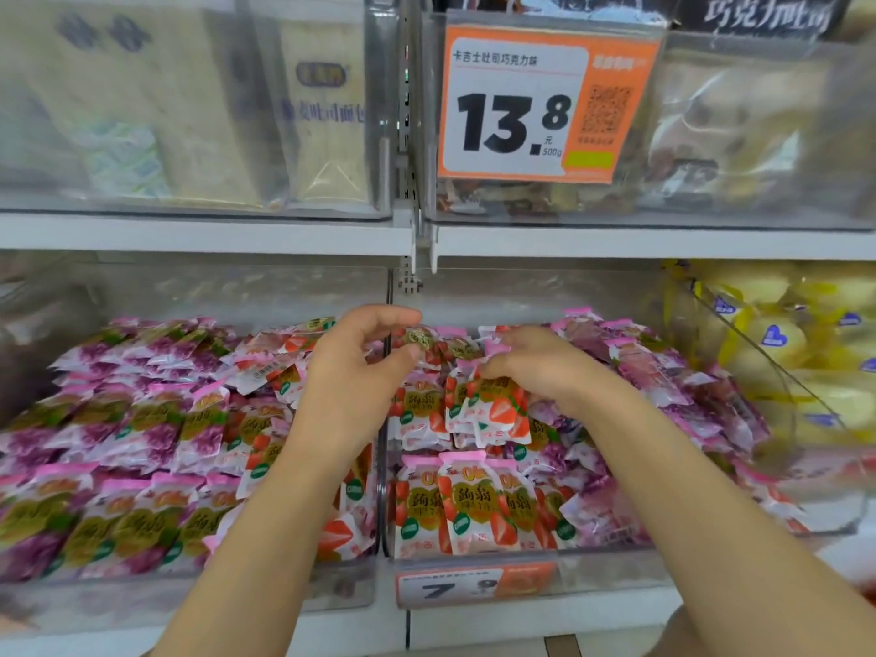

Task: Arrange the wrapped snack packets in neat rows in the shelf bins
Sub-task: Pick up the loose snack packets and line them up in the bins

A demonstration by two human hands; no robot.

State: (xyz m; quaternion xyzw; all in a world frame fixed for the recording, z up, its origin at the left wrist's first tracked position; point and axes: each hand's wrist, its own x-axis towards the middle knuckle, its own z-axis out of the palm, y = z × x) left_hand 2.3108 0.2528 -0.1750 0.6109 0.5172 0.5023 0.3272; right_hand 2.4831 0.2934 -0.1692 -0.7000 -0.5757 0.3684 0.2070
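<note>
The left hand (360, 358) pinches a packet (418, 338) at its fingertips while the right hand (531, 365) curls over the row (497, 410) just beneath it in the bin (616, 569); these look like light, soft, slick pouches, best taken by their flat sealed tops.

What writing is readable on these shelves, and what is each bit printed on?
"卡吉士吐司巧克力味", "13.8", "元", "500g": orange price tag on the upper bin; its QR code and small print are too blurred to read.
"7", then perhaps "9": lower price tag, blurred.
"蒟蒻": strawberry packets; their smaller print is unreadable.
"巧克力吐司": black pack, last character unclear.
"吐司面包": cream bread pack, rest blurred.
</note>
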